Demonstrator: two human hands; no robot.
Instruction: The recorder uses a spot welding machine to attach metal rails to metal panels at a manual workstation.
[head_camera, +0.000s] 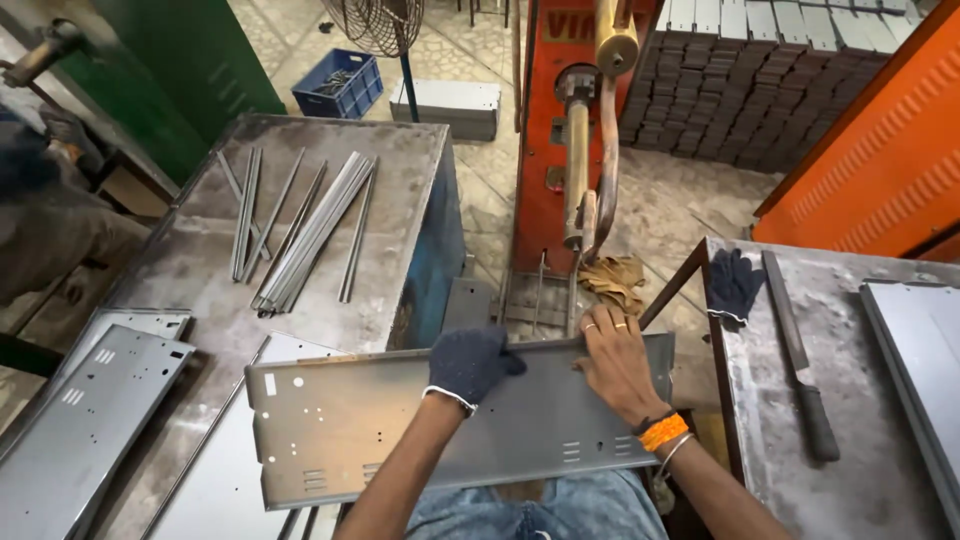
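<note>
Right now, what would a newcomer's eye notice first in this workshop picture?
At the centre, the gloved left hand and the bare right hand hold a perforated grey sheet-metal panel by its top edge. Just above stands an orange spot-welding machine. Metal strips lie on the left steel table.

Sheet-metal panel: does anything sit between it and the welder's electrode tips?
Nothing visible does. Both hands, the gloved left hand and bare right hand, grip the sheet-metal panel at its far edge, directly below the spot welder electrodes. The gap looks open.
</note>
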